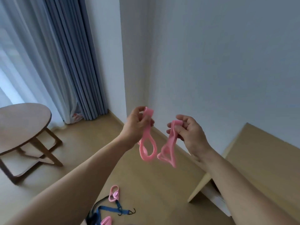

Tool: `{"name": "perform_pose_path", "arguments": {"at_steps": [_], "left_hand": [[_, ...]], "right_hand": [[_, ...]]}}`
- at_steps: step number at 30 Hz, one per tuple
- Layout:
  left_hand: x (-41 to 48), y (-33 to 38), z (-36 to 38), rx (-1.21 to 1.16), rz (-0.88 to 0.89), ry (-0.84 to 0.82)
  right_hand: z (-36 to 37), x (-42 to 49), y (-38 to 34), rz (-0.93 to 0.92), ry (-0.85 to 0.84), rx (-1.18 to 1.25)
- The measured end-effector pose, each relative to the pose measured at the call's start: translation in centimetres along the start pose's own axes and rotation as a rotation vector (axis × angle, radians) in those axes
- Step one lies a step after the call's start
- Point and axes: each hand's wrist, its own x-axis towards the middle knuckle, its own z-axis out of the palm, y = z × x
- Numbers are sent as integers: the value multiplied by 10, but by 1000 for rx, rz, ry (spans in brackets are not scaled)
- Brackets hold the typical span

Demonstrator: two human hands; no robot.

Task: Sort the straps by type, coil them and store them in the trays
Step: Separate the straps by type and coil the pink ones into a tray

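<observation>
Both hands are raised in front of the wall corner. My left hand [136, 124] pinches the top of a pink looped strap [148, 147] that hangs down from it. My right hand [188, 130] grips the top of a second pink looped strap [168, 152], which dangles beside the first. The two straps hang close together, and I cannot tell if they touch. Down on the floor lie another pink strap [114, 193], a blue strap with black hooks [113, 210] and a further pink strap [106, 221] at the bottom edge. No tray is in view.
A round wooden side table [21, 122] stands at the left. Grey-blue curtains [76, 62] hang in the corner behind it. A light wooden panel [253, 159] leans at the right, near my right forearm. The floor is tan.
</observation>
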Motion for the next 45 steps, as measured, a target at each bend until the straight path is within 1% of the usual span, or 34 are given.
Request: {"name": "perform_pose_path", "arguments": {"at_steps": [3,5,9,11,13,15,19,21,23,25,27,31,33,35,37,39,43,45], "left_hand": [[0,7,36,51,4,-136],[-1,12,66,25,2,-220],[-12,22,142,-92,-28,-254],[-21,26,188,-91,-12,-288],[-33,32,237,-50,23,-349],[-47,35,288,15,58,-409],[-78,41,385,90,56,-544],[-92,49,424,74,67,-657],[-103,57,457,6,96,-771],[-113,65,486,-46,100,-861],[-120,69,512,-42,97,-928],[-124,67,560,-66,40,-965],[-124,65,584,-96,0,-1025],[-120,62,609,-135,-48,-1062],[-112,58,636,-162,-122,-1035],[-106,55,664,-148,-180,-983],[-100,42,712,-142,-313,-1017],[-95,33,732,-128,-377,-1013]], "right_hand": [[-36,-17,-13,-29,38,18],[-64,-30,-18,-52,66,28],[-136,-60,-22,-73,148,93],[-177,-78,-22,-73,185,102],[-217,-96,-21,-76,261,105],[-256,-113,-19,-85,384,119],[-325,-147,-17,-123,564,107],[-355,-163,-16,-129,636,58],[-383,-180,-16,-113,702,18],[-410,-194,-15,-88,768,33],[-433,-207,-13,-79,811,80],[-473,-229,-5,-75,871,86],[-493,-239,3,-69,868,89],[-512,-249,16,-22,838,60],[-526,-256,33,62,810,0],[-541,-260,48,137,826,-58],[-571,-256,64,186,907,-143],[-585,-253,71,205,957,-134]]}}
